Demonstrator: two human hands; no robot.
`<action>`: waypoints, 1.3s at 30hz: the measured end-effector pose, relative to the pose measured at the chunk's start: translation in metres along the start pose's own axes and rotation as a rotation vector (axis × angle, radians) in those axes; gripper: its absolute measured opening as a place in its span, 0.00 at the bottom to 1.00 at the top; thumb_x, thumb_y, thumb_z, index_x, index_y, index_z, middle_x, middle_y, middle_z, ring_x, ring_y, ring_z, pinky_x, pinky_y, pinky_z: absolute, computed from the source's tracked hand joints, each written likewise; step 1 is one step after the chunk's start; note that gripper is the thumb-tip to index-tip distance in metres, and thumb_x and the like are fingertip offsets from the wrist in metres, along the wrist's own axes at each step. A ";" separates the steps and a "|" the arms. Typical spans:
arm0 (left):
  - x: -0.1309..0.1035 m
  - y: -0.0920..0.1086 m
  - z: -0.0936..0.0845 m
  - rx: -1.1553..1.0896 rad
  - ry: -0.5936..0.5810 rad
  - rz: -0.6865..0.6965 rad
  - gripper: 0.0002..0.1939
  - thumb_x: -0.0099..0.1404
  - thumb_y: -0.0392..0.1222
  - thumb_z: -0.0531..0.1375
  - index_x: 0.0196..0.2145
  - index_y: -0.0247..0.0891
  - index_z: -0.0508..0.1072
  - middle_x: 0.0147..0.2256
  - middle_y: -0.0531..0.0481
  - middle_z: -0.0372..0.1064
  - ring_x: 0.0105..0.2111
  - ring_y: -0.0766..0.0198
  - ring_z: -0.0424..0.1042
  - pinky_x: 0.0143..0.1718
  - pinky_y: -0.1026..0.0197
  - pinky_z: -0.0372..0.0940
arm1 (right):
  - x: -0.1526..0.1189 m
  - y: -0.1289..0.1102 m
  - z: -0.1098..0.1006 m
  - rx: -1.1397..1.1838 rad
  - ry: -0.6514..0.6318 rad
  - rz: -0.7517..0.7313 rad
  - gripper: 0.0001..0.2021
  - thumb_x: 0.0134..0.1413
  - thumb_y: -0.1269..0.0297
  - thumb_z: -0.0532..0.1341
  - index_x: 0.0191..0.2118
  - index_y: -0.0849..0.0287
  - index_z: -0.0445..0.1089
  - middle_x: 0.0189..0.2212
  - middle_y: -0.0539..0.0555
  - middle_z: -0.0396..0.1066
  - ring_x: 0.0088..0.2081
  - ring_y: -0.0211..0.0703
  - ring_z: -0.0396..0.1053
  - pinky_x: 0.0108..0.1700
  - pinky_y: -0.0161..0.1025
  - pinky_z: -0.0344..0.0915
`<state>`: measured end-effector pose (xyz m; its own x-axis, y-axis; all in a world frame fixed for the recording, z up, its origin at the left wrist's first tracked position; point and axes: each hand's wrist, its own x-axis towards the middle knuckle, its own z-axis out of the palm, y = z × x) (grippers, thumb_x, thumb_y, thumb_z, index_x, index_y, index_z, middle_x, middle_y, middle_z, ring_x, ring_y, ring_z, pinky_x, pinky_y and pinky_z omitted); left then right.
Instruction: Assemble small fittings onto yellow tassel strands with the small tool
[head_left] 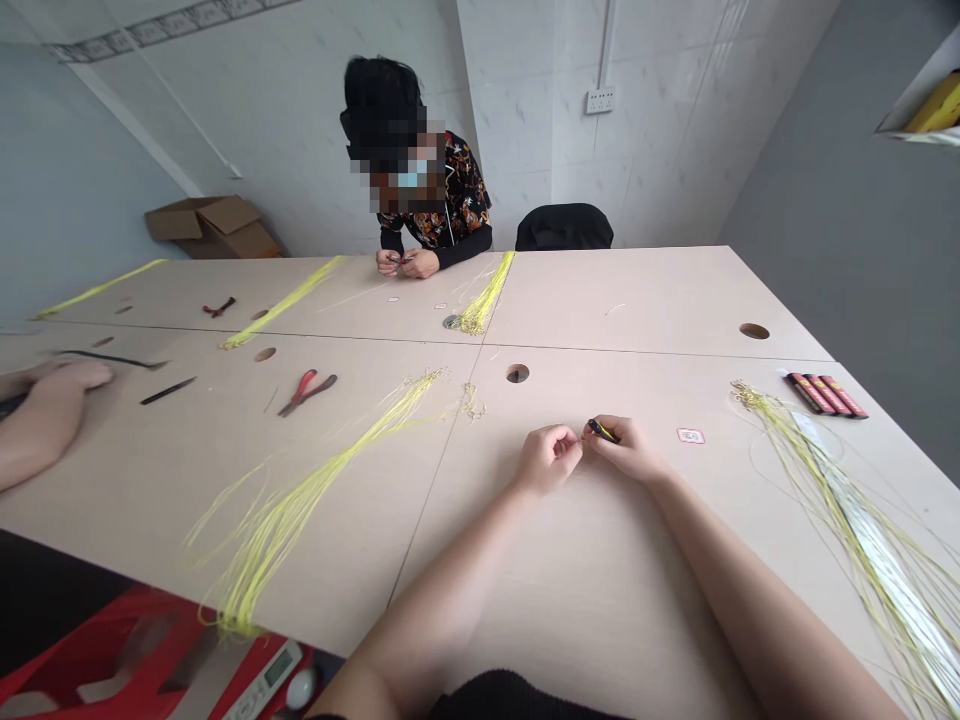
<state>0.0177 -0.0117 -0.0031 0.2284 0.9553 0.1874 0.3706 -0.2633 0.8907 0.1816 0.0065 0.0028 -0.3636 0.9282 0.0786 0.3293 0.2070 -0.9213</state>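
My left hand [551, 460] is closed in a pinch over the table, with something tiny at its fingertips that I cannot make out. Almost touching it, my right hand [626, 450] grips a small black-and-yellow tool [602, 431]; its exact kind is hidden by the fingers. Left of my hands lie some loose gold-coloured hooks [472, 402] and a long bundle of yellow lines [330, 455]. A second bundle of yellow lines [814, 455], with gold hooks at its far end, lies to the right. Near my right hand is a small red-edged label [691, 436].
Red-and-black packs [826, 395] sit at the far right. Red-handled pliers [306, 392] lie to the left, near a co-worker's arm [45, 415]. Across the table [645, 300], another person [431, 200] works with both hands. The tabletop has round holes [517, 373].
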 end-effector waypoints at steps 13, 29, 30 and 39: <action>0.000 0.000 0.000 0.004 -0.001 0.008 0.07 0.55 0.37 0.55 0.21 0.36 0.65 0.20 0.56 0.61 0.21 0.71 0.58 0.24 0.68 0.53 | 0.000 -0.001 0.000 -0.013 0.009 -0.036 0.05 0.45 0.67 0.53 0.25 0.60 0.64 0.21 0.48 0.60 0.25 0.35 0.55 0.27 0.33 0.52; 0.000 0.002 0.000 0.017 -0.008 -0.014 0.07 0.55 0.37 0.54 0.21 0.36 0.65 0.19 0.56 0.61 0.21 0.71 0.58 0.24 0.67 0.54 | 0.001 -0.003 -0.001 -0.045 0.013 -0.018 0.05 0.46 0.66 0.53 0.24 0.60 0.63 0.20 0.48 0.59 0.25 0.35 0.55 0.27 0.33 0.52; 0.000 0.002 -0.001 0.012 -0.007 -0.012 0.07 0.55 0.37 0.54 0.21 0.36 0.65 0.19 0.56 0.61 0.21 0.71 0.58 0.24 0.67 0.53 | 0.000 -0.003 -0.001 -0.045 0.012 -0.016 0.05 0.46 0.66 0.53 0.24 0.60 0.63 0.20 0.48 0.60 0.25 0.35 0.55 0.27 0.33 0.52; -0.001 0.001 -0.001 -0.017 -0.007 -0.007 0.06 0.55 0.37 0.54 0.21 0.36 0.64 0.19 0.56 0.60 0.21 0.71 0.58 0.23 0.67 0.53 | 0.000 -0.005 0.000 -0.057 0.029 -0.018 0.06 0.47 0.66 0.52 0.25 0.60 0.63 0.21 0.48 0.61 0.25 0.35 0.55 0.28 0.34 0.53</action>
<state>0.0167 -0.0128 -0.0016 0.2325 0.9561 0.1780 0.3565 -0.2541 0.8991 0.1799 0.0052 0.0078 -0.3450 0.9326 0.1061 0.3727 0.2399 -0.8964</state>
